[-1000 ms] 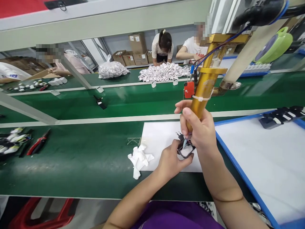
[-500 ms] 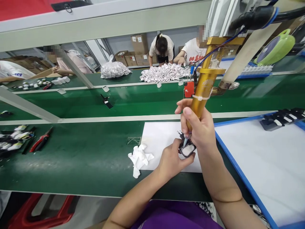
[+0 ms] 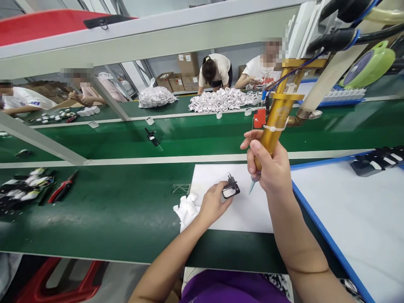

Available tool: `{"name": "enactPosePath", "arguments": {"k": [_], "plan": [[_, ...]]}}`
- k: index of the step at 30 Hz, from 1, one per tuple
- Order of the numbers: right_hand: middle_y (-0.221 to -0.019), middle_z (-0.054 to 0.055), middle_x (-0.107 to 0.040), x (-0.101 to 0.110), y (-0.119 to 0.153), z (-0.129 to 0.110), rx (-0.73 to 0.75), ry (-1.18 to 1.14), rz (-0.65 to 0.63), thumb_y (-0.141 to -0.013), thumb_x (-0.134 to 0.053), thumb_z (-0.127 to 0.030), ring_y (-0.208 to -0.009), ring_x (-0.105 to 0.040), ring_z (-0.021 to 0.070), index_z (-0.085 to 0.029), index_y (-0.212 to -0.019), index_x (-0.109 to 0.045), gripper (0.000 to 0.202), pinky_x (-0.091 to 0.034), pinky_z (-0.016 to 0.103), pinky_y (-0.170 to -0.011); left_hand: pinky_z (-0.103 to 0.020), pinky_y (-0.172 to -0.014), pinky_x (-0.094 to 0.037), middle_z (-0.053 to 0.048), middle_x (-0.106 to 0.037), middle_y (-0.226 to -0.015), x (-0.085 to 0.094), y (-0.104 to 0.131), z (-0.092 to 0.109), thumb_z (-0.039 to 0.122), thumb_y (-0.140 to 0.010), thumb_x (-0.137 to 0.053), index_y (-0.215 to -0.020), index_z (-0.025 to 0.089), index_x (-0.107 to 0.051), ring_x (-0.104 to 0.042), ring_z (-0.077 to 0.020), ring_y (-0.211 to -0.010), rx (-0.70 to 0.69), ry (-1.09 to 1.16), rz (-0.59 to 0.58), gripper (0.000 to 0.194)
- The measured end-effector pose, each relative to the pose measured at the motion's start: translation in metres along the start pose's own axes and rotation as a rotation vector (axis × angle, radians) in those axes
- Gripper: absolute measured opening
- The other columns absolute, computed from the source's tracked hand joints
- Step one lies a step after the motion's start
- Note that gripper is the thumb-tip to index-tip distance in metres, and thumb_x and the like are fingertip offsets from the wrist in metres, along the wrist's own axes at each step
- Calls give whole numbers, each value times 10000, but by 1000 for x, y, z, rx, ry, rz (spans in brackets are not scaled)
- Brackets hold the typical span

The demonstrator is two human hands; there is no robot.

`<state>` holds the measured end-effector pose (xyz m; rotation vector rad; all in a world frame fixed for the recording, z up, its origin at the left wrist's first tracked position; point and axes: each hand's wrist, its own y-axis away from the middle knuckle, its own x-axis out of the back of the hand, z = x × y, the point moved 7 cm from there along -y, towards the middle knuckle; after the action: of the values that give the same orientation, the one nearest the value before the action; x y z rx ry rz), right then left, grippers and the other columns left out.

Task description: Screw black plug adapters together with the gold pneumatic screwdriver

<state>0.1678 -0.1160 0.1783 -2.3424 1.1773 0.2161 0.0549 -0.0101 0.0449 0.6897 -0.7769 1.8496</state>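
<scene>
Over the white sheet (image 3: 246, 216), my left hand (image 3: 214, 204) grips a small black plug housing (image 3: 231, 191) by its left side; its metal prongs point up and a pale surface shows inside. My right hand (image 3: 269, 162) is wrapped round the lower part of a gold dispenser (image 3: 276, 120), whose pale blue nozzle tip (image 3: 252, 185) points down, to the right of the housing and apart from it. A crumpled white cloth (image 3: 187, 209) lies at the sheet's left edge, partly behind my left forearm.
Red-handled pliers (image 3: 61, 189) and a pile of black and white parts (image 3: 25, 189) lie at the left. A blue-rimmed tray (image 3: 315, 219) stands at the right. Across the green conveyor (image 3: 195, 136), several people work by a heap of white pieces (image 3: 221, 100).
My left hand has moved left with the housing, away from the nozzle. My right hand still holds the dispenser. A black part on the conveyor appears farther right.
</scene>
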Motion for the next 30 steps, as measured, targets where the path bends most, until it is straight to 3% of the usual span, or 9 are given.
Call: {"name": "enactPosePath", "arguments": {"k": [4, 8, 13, 21, 30], "plan": [[-825, 7, -628, 3, -1, -1, 13, 30, 21, -825, -694, -467, -382, -415, 43, -207, -1032, -604, 345, -284, 180, -280, -363, -838, -504, -43, -688, -1063, -8, 2, -14, 305, -850, -620, -1156, 238, -483, -654, -244, -962, 55, 56, -62, 342], [-810, 2, -623, 8, -4, -2, 24, 71, 55, -819, -695, -461, -381, -417, 43, -203, -1021, -601, 341, -294, 181, -286, -384, -855, -498, -63, -679, -1069, -8, 3, -18, 380, -856, -620, -1157, 226, -501, -640, -252, -978, 61, 82, -48, 358], [-842, 7, -621, 14, -7, -2, 45, 104, 95, -808, -706, -404, -374, -410, 43, -199, -1010, -610, 304, -286, 192, -281, -418, -906, -490, -91, -666, -1110, -11, 5, -20, 361, -834, -641, -1171, 211, -534, -623, -274, -1041, 61, 71, -36, 384], [-963, 22, -621, 38, -17, 6, 91, 164, 177, -658, -773, -186, -485, -493, 67, -207, -978, -639, 348, -378, 208, -387, -453, -1010, -447, -101, -612, -1268, -13, 10, -24, 343, -809, -675, -1297, 218, -467, -568, -288, -1172, 96, 135, -23, 545], [-1069, 54, -638, 56, -22, 8, 41, 200, 258, -592, -764, -158, -519, -531, 100, -223, -970, -634, 405, -306, 191, -315, -459, -1003, -456, -119, -613, -1267, -9, 11, -26, 441, -813, -677, -1322, 201, -439, -573, -295, -1176, 134, 201, -17, 612]]}}
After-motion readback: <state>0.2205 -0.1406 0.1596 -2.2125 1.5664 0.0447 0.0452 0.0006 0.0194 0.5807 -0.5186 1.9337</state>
